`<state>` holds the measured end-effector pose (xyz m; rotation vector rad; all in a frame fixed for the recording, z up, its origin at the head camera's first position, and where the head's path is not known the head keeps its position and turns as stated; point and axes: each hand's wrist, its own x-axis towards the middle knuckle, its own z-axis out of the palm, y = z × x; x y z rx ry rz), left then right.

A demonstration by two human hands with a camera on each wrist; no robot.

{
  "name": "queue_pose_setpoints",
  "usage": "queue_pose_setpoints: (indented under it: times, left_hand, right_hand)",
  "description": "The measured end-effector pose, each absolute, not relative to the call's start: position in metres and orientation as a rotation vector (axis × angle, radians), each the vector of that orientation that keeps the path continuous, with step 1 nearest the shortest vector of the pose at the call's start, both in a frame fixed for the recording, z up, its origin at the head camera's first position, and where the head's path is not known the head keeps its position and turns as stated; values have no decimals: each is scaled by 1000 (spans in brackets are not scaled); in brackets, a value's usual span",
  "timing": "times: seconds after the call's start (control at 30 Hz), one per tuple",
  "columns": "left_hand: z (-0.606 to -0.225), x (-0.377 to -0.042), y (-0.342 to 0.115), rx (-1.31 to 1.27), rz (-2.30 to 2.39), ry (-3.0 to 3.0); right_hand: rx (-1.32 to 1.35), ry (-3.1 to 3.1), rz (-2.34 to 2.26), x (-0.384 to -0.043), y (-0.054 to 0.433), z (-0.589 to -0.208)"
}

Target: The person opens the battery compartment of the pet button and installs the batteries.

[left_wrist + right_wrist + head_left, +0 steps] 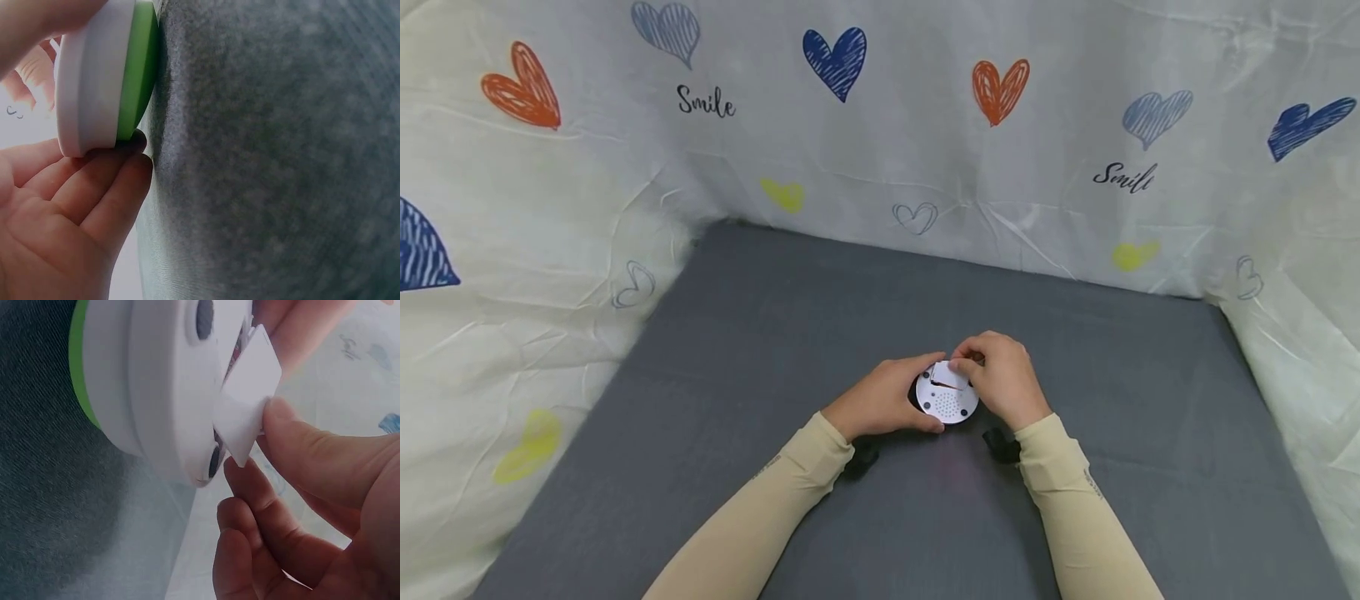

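Note:
A round white device [947, 407] lies face down on the grey cloth, its back showing small speaker holes and dark round feet. Its lower side is green [139, 75], seen against the cloth in the left wrist view. My left hand [891, 400] grips the device from the left, thumb and fingers on opposite sides of its rim. With thumb and fingers, my right hand [1004, 382] pinches a thin white battery cover [249, 394]. That cover is tilted up out of the back, and a dark gap shows beneath it. What lies inside is mostly hidden.
Grey cloth [805, 317] covers the table under both hands. A white sheet with hearts and lettering [917, 142] hangs along the back and both sides. Black wrist-worn pieces [1002, 446] sit below the cream sleeves [1060, 467].

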<state>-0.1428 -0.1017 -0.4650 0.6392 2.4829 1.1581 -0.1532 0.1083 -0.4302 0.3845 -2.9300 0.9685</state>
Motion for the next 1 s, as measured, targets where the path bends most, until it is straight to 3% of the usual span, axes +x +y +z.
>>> queue_pose_setpoints:
  times: [0.4,1.0]
  left_hand:
    - [-464,-143,-101,657,1163,2479]
    - [-465,-144,-101,665,1154,2472]
  right_hand:
    - [506,-2910,812,-157,104,-428]
    - [462,-2925,702,-154,100,-428]
